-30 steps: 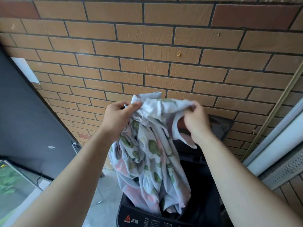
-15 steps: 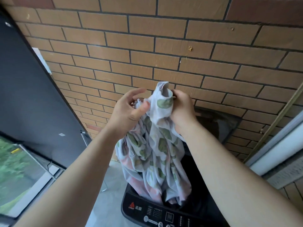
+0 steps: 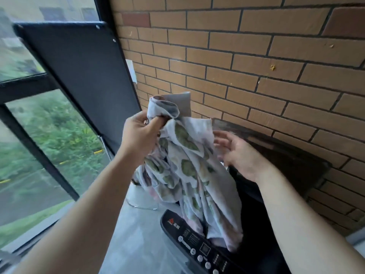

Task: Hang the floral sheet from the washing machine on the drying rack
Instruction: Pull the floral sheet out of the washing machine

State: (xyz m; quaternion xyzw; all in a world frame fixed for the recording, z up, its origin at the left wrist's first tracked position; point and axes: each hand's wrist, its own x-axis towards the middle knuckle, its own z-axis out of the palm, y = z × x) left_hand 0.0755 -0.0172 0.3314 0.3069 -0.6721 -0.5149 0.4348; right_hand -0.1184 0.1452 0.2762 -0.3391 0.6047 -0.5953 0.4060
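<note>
Brick wall [image 3: 256, 56] behind washing machine [image 3: 197, 248]. Your left hand [image 3: 141, 133] pinches floral sheet [image 3: 189, 171] top; sheet hangs vertical, tail inside machine. Your right hand [image 3: 239, 153] spread, empty, just beside sheet's right

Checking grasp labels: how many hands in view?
2: left hand grips top of the white leaf-print fabric sheet; right hand open beside it, above the black washing machine.
</note>
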